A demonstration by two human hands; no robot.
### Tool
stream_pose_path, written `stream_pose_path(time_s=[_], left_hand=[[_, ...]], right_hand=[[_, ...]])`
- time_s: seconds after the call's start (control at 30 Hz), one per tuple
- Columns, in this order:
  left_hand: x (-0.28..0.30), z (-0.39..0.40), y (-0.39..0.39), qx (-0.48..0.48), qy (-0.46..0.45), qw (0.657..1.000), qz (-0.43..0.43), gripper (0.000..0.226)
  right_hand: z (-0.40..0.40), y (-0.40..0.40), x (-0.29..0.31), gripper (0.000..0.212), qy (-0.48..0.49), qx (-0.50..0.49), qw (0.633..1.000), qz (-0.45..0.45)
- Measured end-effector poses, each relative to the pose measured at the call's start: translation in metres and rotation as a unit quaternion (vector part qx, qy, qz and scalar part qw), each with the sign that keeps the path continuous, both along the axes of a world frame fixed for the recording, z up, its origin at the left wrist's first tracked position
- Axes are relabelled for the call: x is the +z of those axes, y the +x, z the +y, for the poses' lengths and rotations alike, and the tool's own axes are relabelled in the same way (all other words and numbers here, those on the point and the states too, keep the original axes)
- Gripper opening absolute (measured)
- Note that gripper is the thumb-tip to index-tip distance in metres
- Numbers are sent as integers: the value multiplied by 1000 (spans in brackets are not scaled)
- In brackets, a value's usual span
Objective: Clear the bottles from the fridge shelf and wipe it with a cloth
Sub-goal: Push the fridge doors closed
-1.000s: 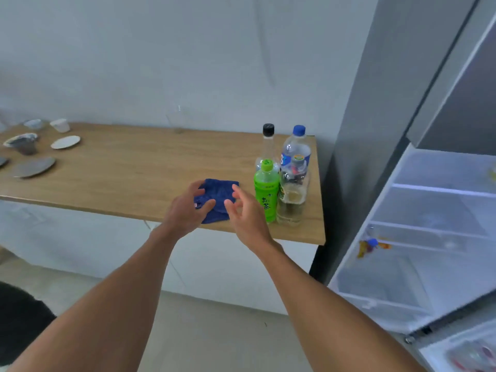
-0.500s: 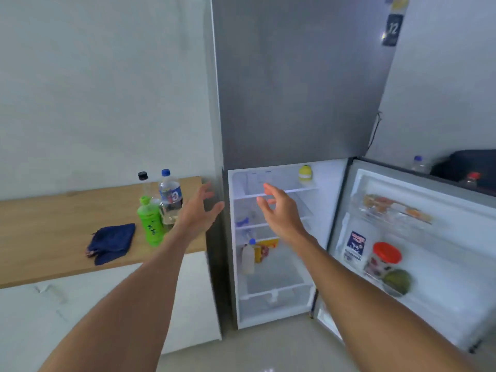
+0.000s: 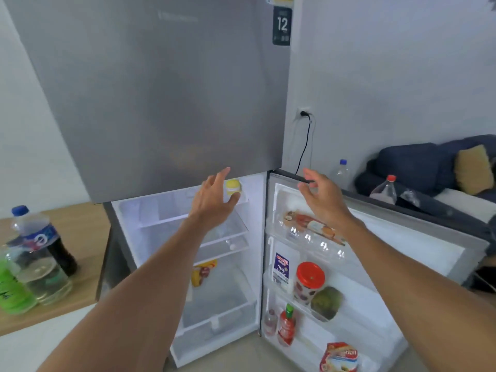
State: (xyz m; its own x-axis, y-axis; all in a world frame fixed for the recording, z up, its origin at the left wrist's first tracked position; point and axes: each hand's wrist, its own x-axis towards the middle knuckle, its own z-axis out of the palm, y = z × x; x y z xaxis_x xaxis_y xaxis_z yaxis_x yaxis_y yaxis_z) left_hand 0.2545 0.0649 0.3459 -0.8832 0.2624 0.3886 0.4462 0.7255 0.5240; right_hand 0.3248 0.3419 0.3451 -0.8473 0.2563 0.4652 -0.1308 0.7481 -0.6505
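Note:
The fridge's lower compartment stands open, with bare glass shelves (image 3: 174, 218) inside. A small yellow jar (image 3: 233, 186) sits at the back right of the top shelf. My left hand (image 3: 214, 200) is raised in front of that shelf, fingers spread, holding nothing. My right hand (image 3: 322, 194) hovers empty near the top edge of the open door (image 3: 418, 237). On the wooden counter (image 3: 86, 237) at the left stand a blue-capped clear bottle (image 3: 35, 242), a green bottle (image 3: 12, 288) and a dark bottle (image 3: 63, 256). The blue cloth is out of view.
Door racks hold a milk carton (image 3: 281, 267), a red-lidded jar (image 3: 308, 281), a sauce bottle (image 3: 286, 327) and a snack bag (image 3: 339, 357). A yellow packet (image 3: 202, 272) lies on a lower shelf. Behind the door are two bottles (image 3: 383, 189) and a dark sofa (image 3: 418, 162).
I have turned from the counter to the fridge. The cloth, under my hands a second ago, stays on the counter. Both empty hands have risen towards the top shelf and door.

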Motion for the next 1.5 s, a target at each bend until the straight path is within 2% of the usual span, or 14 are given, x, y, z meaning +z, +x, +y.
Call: stream_pose_path(time_s=[0.17,0.3,0.4,0.5,0.7,0.87,1.03,1.2,1.4,1.5], left_hand=[[-8,59,-46,134,-100,977,130,72],[-22,71,-69,193,-169,954,154,81],[-30,68,-80,203,-202,942,173,86],[-36,68,-83,213,-217,936,176,91],[-32,69,-78,244,-238,928,150,88],[-25,46,-69,255,-235,929,132,86],[-16,5,-63,261,-232,929,124,84],[-8,-42,-54,291,-238,919,116,84],[-5,-92,-46,309,-256,909,114,83],[-1,-110,-41,322,-255,905,112,82]], right_hand=[[79,-60,6,59,41,1,997,-65],[102,-83,-1,76,84,45,979,-182],[104,-87,-8,66,118,56,964,-231],[103,-88,-6,56,121,51,963,-236],[93,-85,4,67,103,54,951,-286],[83,-77,9,71,4,98,939,-329],[68,-59,7,77,-49,130,932,-334],[27,-34,3,72,25,115,953,-278],[-12,-19,-35,77,80,178,955,-222],[-32,-21,-44,72,93,194,956,-198]])
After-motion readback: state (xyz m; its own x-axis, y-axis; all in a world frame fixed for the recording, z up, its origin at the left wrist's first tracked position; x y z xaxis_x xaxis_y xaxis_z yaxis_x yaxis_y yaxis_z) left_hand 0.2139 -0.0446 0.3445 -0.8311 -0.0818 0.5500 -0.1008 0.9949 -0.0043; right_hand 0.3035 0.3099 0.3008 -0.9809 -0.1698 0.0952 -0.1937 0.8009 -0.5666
